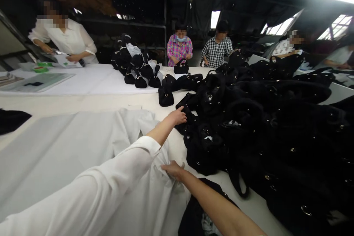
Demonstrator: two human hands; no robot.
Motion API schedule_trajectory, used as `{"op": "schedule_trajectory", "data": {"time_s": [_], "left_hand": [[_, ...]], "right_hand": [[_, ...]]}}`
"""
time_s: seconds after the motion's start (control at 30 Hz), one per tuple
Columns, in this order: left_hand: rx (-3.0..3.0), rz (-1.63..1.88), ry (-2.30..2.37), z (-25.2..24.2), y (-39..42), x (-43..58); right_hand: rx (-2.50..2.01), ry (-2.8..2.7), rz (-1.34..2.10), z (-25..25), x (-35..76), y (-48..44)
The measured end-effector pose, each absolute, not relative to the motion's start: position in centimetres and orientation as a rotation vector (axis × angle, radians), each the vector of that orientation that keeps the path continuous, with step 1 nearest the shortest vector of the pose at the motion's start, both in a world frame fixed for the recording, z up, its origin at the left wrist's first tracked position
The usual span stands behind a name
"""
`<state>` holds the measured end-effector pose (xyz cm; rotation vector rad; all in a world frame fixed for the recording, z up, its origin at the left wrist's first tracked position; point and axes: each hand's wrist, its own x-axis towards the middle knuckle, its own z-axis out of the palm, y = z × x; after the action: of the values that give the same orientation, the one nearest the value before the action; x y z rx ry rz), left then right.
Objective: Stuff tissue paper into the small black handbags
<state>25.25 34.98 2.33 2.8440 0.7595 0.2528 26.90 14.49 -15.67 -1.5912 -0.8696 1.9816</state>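
Observation:
My left hand (177,115) reaches forward in a white sleeve and its fingers close on the edge of a black bag (186,113) at the near side of a big heap of black bags (265,118). My right hand (173,169) lies lower, fingers curled on the crumpled white fabric (83,147) spread over the table. Another black bag (195,210) sits under my right forearm.
A second smaller pile of black bags (138,70) stands mid-table, with single bags (166,97) near it. A person in white (66,38) handles papers at the far left. Two people in checked shirts (179,48) work at the far end; others sit at right.

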Motion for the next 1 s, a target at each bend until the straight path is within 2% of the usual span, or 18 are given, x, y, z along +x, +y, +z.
{"op": "schedule_trajectory", "data": {"time_s": [0.17,0.33,0.43,0.57,0.73,1.0], "left_hand": [[2.576,0.532,1.035,4.0,27.5,23.9],[2.023,0.809,1.345,0.3,12.3,21.4],[1.744,0.989,1.505,-0.1,7.5,21.9],[1.773,1.429,1.840,4.8,5.2,25.1],[1.557,1.069,1.602,10.4,2.2,29.0],[1.989,0.835,1.739,14.4,2.6,33.7]], "right_hand": [[-1.035,-0.439,2.365,-13.0,27.1,13.6],[-0.908,-0.192,2.424,-8.3,31.7,13.0],[-0.804,-0.266,2.289,-3.5,34.6,12.4],[-0.599,-0.474,1.964,4.3,37.9,10.0],[-0.458,-0.777,1.656,11.1,40.8,6.4],[-0.499,-0.846,1.228,16.2,45.2,5.6]]}}
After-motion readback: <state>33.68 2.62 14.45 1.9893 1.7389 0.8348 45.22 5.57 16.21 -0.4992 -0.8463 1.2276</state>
